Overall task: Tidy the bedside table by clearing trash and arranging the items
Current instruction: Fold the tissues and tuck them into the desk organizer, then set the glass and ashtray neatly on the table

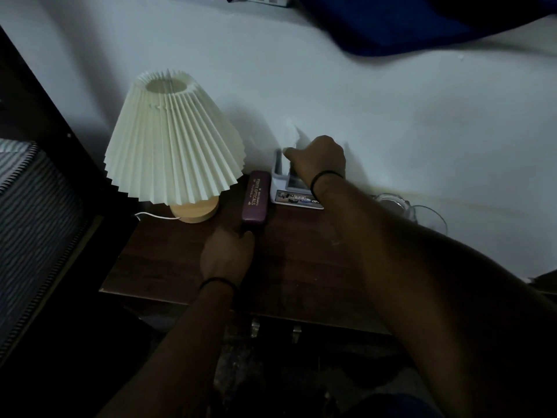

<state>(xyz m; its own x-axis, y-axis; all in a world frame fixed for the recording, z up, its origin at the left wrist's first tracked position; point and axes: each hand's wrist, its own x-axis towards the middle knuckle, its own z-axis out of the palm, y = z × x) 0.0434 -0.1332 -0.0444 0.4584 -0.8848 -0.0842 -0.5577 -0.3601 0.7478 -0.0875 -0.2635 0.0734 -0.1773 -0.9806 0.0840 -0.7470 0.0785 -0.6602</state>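
Observation:
A dark wooden bedside table (301,267) stands against a white wall. A purple glasses case (255,197) lies lengthwise near the back, and my left hand (226,254) touches its near end with fingers curled. Right of the case sits a white tissue box (289,191) with a white tissue (291,134) sticking up. My right hand (319,158) rests on top of the box, fingers bent beside the tissue. A lamp with a pleated cream shade (174,140) and wooden base (196,211) stands at the back left.
A clear glass object (401,206) sits at the back right, partly hidden by my right forearm. A dark headboard (45,131) and striped bedding (30,221) lie to the left. Blue fabric (422,22) hangs at the top. The lamp's white cord (156,217) trails left.

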